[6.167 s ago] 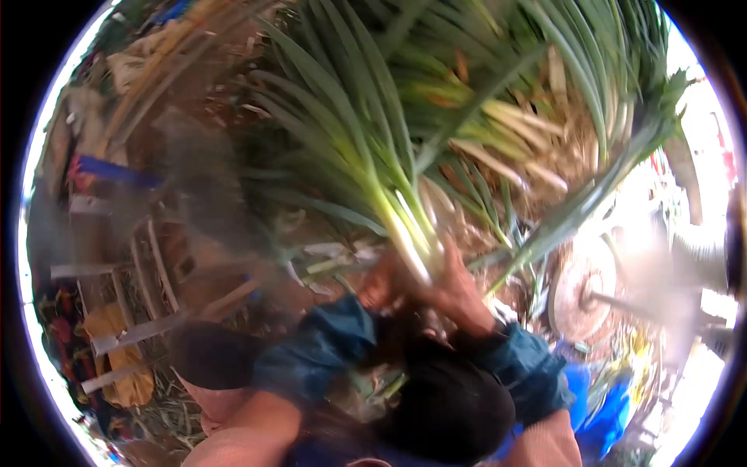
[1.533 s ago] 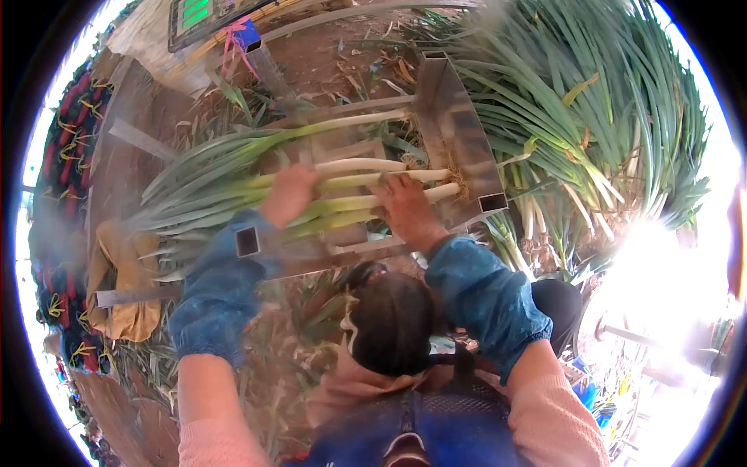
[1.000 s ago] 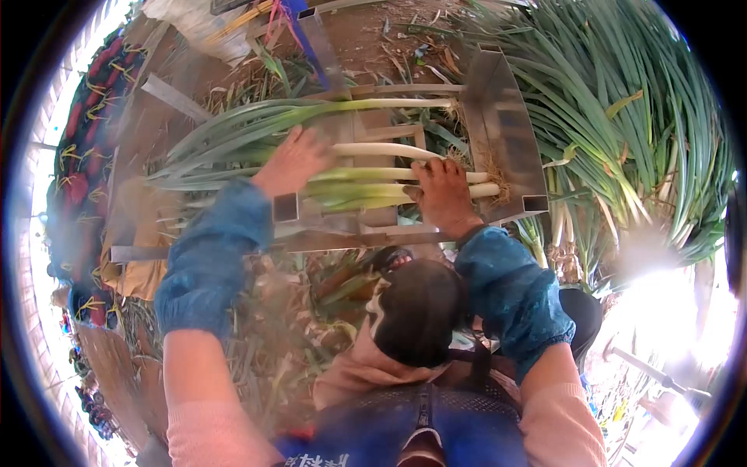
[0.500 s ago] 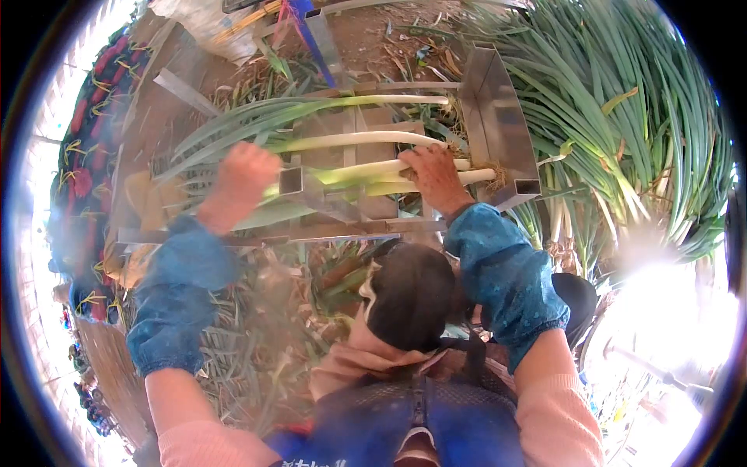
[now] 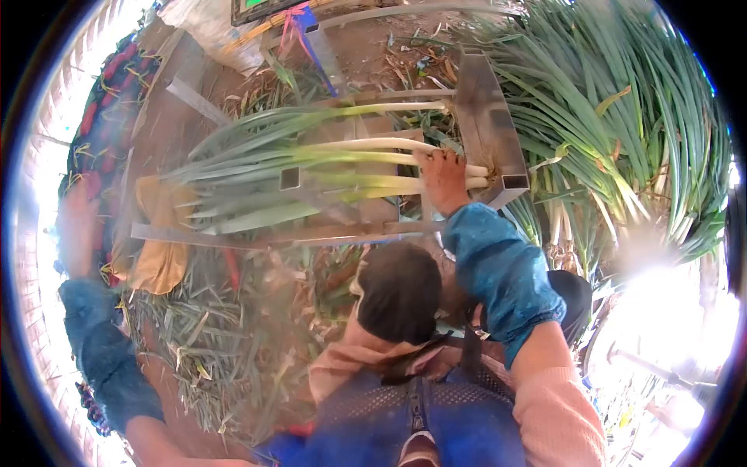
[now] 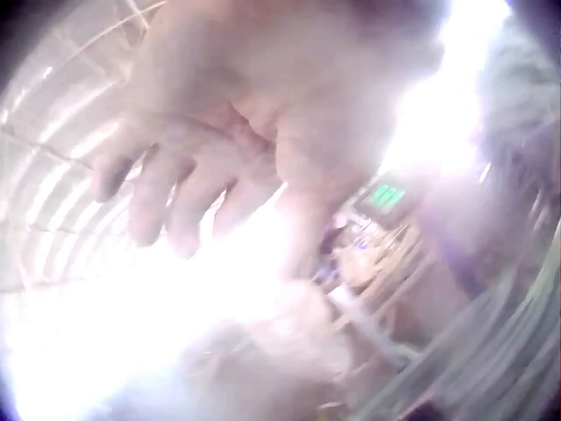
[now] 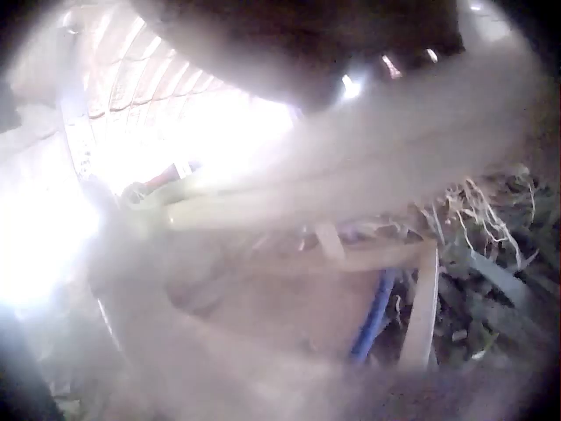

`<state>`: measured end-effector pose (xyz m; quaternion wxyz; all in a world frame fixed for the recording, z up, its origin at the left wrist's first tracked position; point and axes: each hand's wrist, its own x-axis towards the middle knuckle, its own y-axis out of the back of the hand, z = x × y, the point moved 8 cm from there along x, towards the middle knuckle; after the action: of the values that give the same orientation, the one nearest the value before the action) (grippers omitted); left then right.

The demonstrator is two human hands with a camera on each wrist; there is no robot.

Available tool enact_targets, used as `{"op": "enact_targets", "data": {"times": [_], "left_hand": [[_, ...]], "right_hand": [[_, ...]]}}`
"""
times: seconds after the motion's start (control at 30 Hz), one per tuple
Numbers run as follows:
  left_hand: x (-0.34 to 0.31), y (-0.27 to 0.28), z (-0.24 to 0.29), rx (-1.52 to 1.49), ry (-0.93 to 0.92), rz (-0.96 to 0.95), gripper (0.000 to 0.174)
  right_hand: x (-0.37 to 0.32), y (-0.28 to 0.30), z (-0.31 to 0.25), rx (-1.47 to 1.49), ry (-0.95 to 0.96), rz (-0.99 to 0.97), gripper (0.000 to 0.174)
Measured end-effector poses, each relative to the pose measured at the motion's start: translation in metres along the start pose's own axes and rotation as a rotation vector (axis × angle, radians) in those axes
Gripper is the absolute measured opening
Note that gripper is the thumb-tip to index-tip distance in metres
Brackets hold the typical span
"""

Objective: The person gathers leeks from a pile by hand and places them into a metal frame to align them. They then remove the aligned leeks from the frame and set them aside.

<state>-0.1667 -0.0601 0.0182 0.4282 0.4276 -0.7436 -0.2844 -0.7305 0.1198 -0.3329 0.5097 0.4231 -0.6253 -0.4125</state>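
Note:
Several long green onions lie across a metal frame, white stems and roots at its upright end plate, leaves fanned to the left. My right hand grips some of the white stems near the roots. In the right wrist view a pale, blurred stem runs beneath the dark hand. My left hand is blurred at the far left, over a dark bundle with red patches and yellow ties. The left wrist view shows that left hand with its fingers extended and nothing held.
A big pile of green onions stands right of the frame. A tan cloth hangs at its left end. Cut leaves litter the ground. A scale display is at the top, beside a blue post.
My left hand has let go of the onion leaves and moved far left to the dark bundle. The right hand stays at the stems. Earlier, both hands held a bunch upright off the frame.

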Motion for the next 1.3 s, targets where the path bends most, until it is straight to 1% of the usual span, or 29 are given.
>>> {"op": "enact_targets", "data": {"times": [0.03, 0.07, 0.1, 0.13, 0.17, 0.2, 0.23, 0.27, 0.3, 0.37, 0.5, 0.57, 0.6, 0.7, 0.73, 0.77, 0.8, 0.83, 0.87, 0.9, 0.93, 0.97, 1.03, 1.07, 1.1, 1.17, 1.2, 1.27, 1.3], "left_hand": [[-0.001, -0.006, 0.051, -0.189, -0.176, 0.067, 0.037], [-0.008, -0.004, 0.116, -0.362, -0.338, 0.086, 0.039], [-0.021, 0.017, 0.204, -0.518, -0.462, -0.015, 0.036], [-0.017, -0.019, 0.261, -0.669, -0.453, -0.204, 0.034], [-0.029, -0.03, 0.313, -0.753, -0.508, -0.121, 0.034], [-0.028, -0.059, 0.365, -0.822, -0.416, -0.359, 0.034], [-0.034, -0.081, 0.403, -0.74, -0.54, -0.222, 0.032], [-0.041, -0.097, 0.436, -0.802, -0.79, -0.153, 0.031], [-0.039, -0.12, 0.465, -0.739, -0.688, -0.29, 0.029], [-0.044, -0.144, 0.499, -0.603, -0.666, -0.458, 0.03], [-0.044, -0.167, 0.514, -0.833, -0.638, -0.656, 0.029], [-0.039, -0.147, 0.509, -0.996, -0.584, -0.724, 0.03], [-0.04, -0.139, 0.508, -1.03, -0.524, -0.77, 0.029], [-0.047, -0.105, 0.517, -1.138, -0.556, -0.729, 0.028], [-0.05, -0.098, 0.526, -1.092, -0.612, -0.731, 0.026], [-0.054, -0.098, 0.537, -1.058, -0.667, -0.649, 0.026], [-0.056, -0.1, 0.548, -1.021, -0.719, -0.561, 0.026], [-0.059, -0.098, 0.556, -0.978, -0.774, -0.471, 0.025], [-0.063, -0.089, 0.562, -0.945, -0.814, -0.438, 0.025], [-0.066, -0.084, 0.56, -0.956, -0.783, -0.407, 0.027], [-0.07, -0.084, 0.557, -0.964, -0.754, -0.376, 0.029], [-0.07, -0.083, 0.553, -0.968, -0.726, -0.342, 0.031], [-0.072, -0.098, 0.551, -1.017, -0.769, -0.435, 0.049], [-0.076, -0.104, 0.551, -1.045, -0.788, -0.484, 0.058], [-0.084, -0.109, 0.55, -1.0, -0.798, -0.487, 0.066], [-0.093, -0.085, 0.546, -0.907, -0.818, -0.478, 0.081], [-0.094, -0.079, 0.545, -0.893, -0.828, -0.465, 0.083], [-0.094, -0.073, 0.545, -0.873, -0.84, -0.436, 0.088], [-0.096, -0.069, 0.545, -0.841, -0.849, -0.391, 0.087]], "right_hand": [[-0.005, 0.001, 0.001, 0.033, 0.019, 0.1, 0.029], [-0.009, 0.0, 0.002, 0.048, 0.028, 0.146, 0.032], [-0.009, -0.003, 0.005, 0.074, 0.032, 0.109, 0.032], [-0.01, -0.004, 0.007, 0.102, 0.03, 0.071, 0.032], [-0.012, -0.004, 0.009, 0.132, 0.027, 0.031, 0.033], [-0.012, -0.002, 0.01, 0.144, 0.015, 0.002, 0.033], [-0.011, 0.002, 0.01, 0.145, 0.026, 0.045, 0.033], [-0.013, 0.003, 0.009, 0.145, 0.035, 0.08, 0.032], [-0.014, 0.004, 0.009, 0.143, 0.046, 0.115, 0.032], [-0.014, 0.005, 0.01, 0.159, 0.022, 0.116, 0.03], [-0.012, 0.008, 0.011, 0.234, -0.007, 0.098, 0.028], [-0.012, 0.008, 0.012, 0.25, -0.016, 0.1, 0.028], [-0.011, 0.007, 0.011, 0.259, -0.009, 0.101, 0.029], [-0.008, 0.009, 0.009, 0.296, 0.025, 0.134, 0.032], [-0.008, 0.015, 0.007, 0.314, 0.043, 0.16, 0.032], [-0.008, 0.023, 0.006, 0.33, 0.064, 0.185, 0.033], [-0.012, 0.036, -0.001, 0.296, 0.109, 0.263, 0.03], [-0.016, 0.04, -0.006, 0.284, 0.12, 0.231, 0.029], [-0.024, 0.043, -0.009, 0.27, 0.131, 0.196, 0.027], [-0.031, 0.045, -0.012, 0.255, 0.143, 0.16, 0.026], [-0.038, 0.032, -0.012, 0.168, 0.083, -0.036, 0.023], [-0.04, 0.033, -0.008, 0.163, 0.083, -0.007, 0.022], [-0.04, 0.035, -0.003, 0.155, 0.08, 0.053, 0.022], [-0.037, 0.038, -0.005, 0.119, 0.09, 0.114, 0.022], [-0.034, 0.035, -0.007, 0.117, 0.08, 0.089, 0.021], [-0.026, 0.031, -0.011, 0.11, 0.066, 0.051, 0.02], [-0.025, 0.03, -0.017, 0.181, 0.107, 0.017, 0.018], [-0.033, 0.029, -0.028, 0.212, 0.138, -0.016, 0.019], [-0.037, 0.026, -0.032, 0.23, 0.153, -0.033, 0.019]]}}
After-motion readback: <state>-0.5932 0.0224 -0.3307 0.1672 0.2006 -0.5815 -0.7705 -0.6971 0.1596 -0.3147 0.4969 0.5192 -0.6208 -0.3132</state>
